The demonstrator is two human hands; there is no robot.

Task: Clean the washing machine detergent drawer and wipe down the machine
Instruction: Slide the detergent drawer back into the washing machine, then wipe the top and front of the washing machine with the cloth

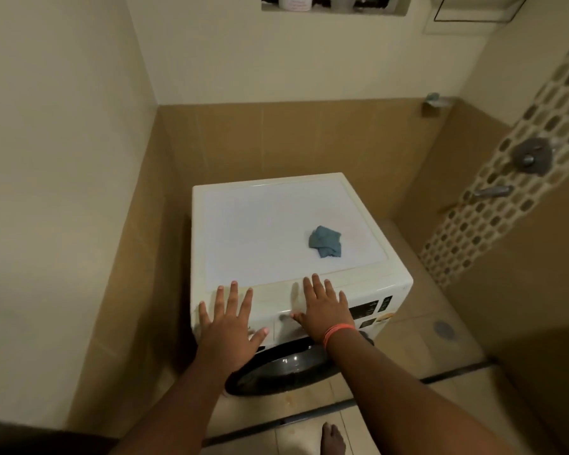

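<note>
Bare toes (333, 436) showed at the bottom edge, on the tiled floor (401, 399) before the washer (263, 224). We held both hands out over its front edge, fingers straight and spread, gripping nothing. Our left hand (232, 318) lay over the panel's left end, where we judged the drawer to sit; we could not see its face or tell whether it was shut. Our right hand (324, 308), with an orange band (337, 333) at the wrist, was at the panel's middle, thumb near a small knob (284, 317). Whether the palms touched the machine we could not tell.

Blue cloth (325, 242) lay crumpled on the washer's top, right of centre, well apart from both hands. Dark door (276, 366) sat below the panel, between our forearms.

Task looked unstarted: cloth not picked up, drawer not out.

Risks, as we judged them:
- Right thumb close to the knob; leaning in could turn it and change a setting.
- Drawer pulled hard could come free suddenly and drip residue onto the floor.
- Bare feet on tile; any spill there would be slippery.
- Cloth could be swept off the top's right side by a careless reach.
</note>
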